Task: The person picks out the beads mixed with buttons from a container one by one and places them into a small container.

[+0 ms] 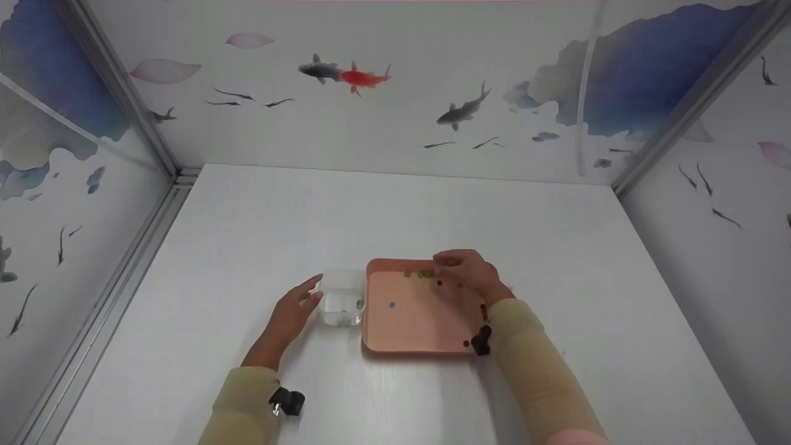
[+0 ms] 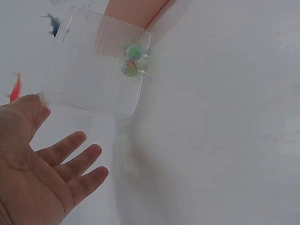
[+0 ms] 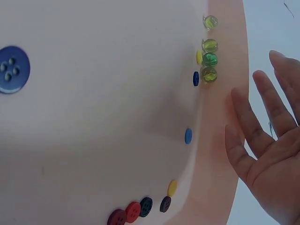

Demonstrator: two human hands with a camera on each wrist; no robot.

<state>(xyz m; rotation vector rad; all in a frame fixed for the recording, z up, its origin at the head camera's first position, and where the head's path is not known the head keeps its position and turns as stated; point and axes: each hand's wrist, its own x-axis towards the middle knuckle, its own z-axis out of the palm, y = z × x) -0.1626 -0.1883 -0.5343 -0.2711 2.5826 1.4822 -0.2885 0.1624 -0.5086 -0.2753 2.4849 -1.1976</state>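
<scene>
White, flat worktop [image 1: 395, 216]: walled at the back and both sides; I work near its middle.
White printed walls [image 1: 371, 136]: fish, pink petals, blue-grey washes; grey metal posts [image 1: 120, 80] at the corners.
My left hand [image 1: 293, 316]: fingers spread, grasping nothing; fingertips at the left wall of the container, contact uncertain.
Clear, boxy plastic container [image 1: 340, 281]: right of my left hand; two round glass marbles [image 2: 134, 51] inside.
My right hand [image 1: 468, 274]: fingers loosely extended over the tray's far right rim; nothing seen in them.
Yellow-green and green glass marbles [image 3: 210, 45]: four, along the tray's far side, near and left of my right hand.
Round coloured buttons [image 3: 13, 69]: scattered in the tray.
Rectangular salmon-pink tray [image 1: 408, 327]: low raised rim; left edge against or just beside the container.
Room: bare worktop beyond the far rim and to either side.
</scene>
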